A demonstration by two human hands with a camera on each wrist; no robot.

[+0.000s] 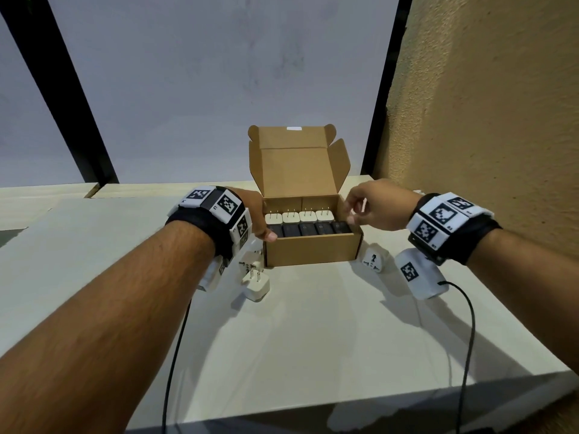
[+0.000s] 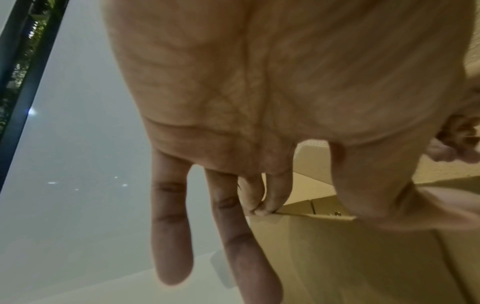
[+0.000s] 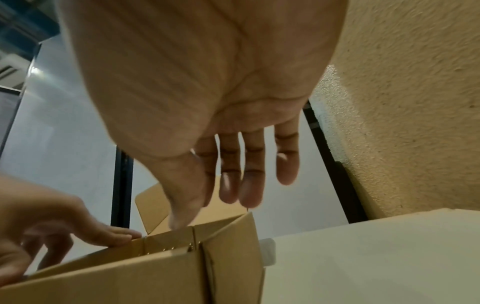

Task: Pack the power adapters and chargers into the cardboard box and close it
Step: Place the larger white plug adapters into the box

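Observation:
The cardboard box point(image 1: 310, 250) stands open mid-table, its lid upright behind it. Inside, a row of white chargers point(image 1: 297, 216) stands prongs up, with a row of black adapters point(image 1: 308, 229) in front. My left hand point(image 1: 266, 228) holds the box's left wall: thumb on the front corner, two fingers point(image 2: 259, 197) hooked over the rim of the box point(image 2: 337, 257). My right hand point(image 1: 354, 211) hovers empty over the box's right end, thumb near the last black adapter. Its fingers point(image 3: 249, 185) hang relaxed above the box point(image 3: 155, 277). A white charger point(image 1: 257, 285) lies outside, front left. A white travel adapter point(image 1: 374, 258) lies right of the box.
A rough tan wall point(image 1: 485, 120) rises close on the right. Frosted glass with black frames point(image 1: 78, 126) stands behind the white table point(image 1: 313, 339), whose front edge is near me. Black cables point(image 1: 175, 355) hang from both wrist cameras.

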